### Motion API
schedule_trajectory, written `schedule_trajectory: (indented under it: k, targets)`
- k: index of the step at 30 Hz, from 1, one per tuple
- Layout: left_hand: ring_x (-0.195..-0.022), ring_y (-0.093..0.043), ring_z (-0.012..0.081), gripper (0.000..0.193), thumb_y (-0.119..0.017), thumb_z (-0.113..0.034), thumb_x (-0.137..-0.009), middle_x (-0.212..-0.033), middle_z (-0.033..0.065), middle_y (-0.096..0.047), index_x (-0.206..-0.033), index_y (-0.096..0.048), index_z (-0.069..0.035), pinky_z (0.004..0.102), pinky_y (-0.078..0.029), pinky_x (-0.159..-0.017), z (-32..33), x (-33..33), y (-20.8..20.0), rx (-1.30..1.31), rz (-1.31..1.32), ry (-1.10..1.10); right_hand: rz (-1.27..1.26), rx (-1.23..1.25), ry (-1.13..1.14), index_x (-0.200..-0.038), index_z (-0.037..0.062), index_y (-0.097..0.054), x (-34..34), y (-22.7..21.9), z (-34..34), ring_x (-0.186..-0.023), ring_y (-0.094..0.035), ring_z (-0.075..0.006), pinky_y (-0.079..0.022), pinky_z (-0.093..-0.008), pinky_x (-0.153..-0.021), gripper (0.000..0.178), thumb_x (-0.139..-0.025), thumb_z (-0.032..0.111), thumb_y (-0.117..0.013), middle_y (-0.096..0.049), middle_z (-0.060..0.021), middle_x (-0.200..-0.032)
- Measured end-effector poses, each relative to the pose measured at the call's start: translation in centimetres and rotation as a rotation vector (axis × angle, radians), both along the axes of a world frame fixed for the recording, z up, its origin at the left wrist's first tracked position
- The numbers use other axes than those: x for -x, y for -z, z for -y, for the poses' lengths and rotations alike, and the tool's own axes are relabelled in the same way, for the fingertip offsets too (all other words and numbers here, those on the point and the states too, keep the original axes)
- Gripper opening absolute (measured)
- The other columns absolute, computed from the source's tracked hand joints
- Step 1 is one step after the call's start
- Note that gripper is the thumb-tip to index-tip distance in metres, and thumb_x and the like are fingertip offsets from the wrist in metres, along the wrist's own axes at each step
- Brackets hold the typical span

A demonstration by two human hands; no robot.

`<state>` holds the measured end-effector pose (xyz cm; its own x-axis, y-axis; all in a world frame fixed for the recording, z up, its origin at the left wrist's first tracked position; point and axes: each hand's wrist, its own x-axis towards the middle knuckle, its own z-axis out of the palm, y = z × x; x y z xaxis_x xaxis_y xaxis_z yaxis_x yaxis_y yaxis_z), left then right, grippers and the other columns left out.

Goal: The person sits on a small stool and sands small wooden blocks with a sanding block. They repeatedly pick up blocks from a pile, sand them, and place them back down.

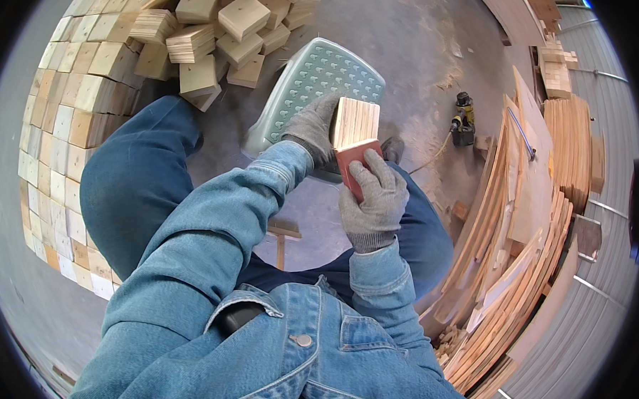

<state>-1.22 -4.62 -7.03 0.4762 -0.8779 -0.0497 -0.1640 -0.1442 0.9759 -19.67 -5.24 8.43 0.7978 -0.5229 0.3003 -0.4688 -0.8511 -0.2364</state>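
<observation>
Both my hands wear grey knit gloves. My left hand (314, 128) is closed round the left side of a pale plywood block (357, 123), its layered edge facing up. In my right hand (378, 195) is a flat reddish-brown sanding block (355, 157), gripped with fingers over its face. The sanding block lies against the near end of the plywood block, touching it. Whether its underside carries sandpaper is hidden. Beneath my hands stands a pale green plastic step stool (332, 68) with a bumpy top.
Stacked wood blocks (73, 128) form a wall on the left, with a loose heap of plywood blocks (220, 27) beyond my left knee. A yellow and black power drill (463, 119) stands on the floor at right. Long boards (501, 293) and curved plywood strips (568, 146) line the right side.
</observation>
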Motion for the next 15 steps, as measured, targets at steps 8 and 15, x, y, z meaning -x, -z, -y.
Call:
schedule_trajectory:
  k: [8, 15]
  targets:
    - [-0.144, -0.054, 0.0305, 0.127, -0.101, -0.041, -0.065, -0.155, 0.0168, -0.053, -0.165, -0.031, -0.006, 0.0388, -0.044, -0.123, -0.5, 0.5, -2.4, -0.063, 0.183, -0.022, 0.096, -0.124, 0.026, -0.120, 0.0120, -0.078, 1.1, 0.4, 1.2, -0.115, -0.067, -0.0399, -0.054, -0.0515, -0.102, 0.050, -0.071, 0.011, -0.087, -0.071, -0.0140, -0.137]
    - [-0.144, -0.056, 0.0361, 0.120, -0.096, -0.031, -0.067, -0.156, 0.0197, -0.055, -0.167, -0.033, -0.014, 0.0405, -0.046, -0.123, -2.3, -0.3, -5.7, -0.143, 0.085, 0.045, 0.148, -0.055, 0.133, -0.123, 0.0102, -0.077, -0.3, 2.0, 4.7, -0.118, -0.067, -0.0391, -0.051, -0.0518, -0.107, 0.049, -0.075, 0.017, -0.086, -0.070, -0.0147, -0.139]
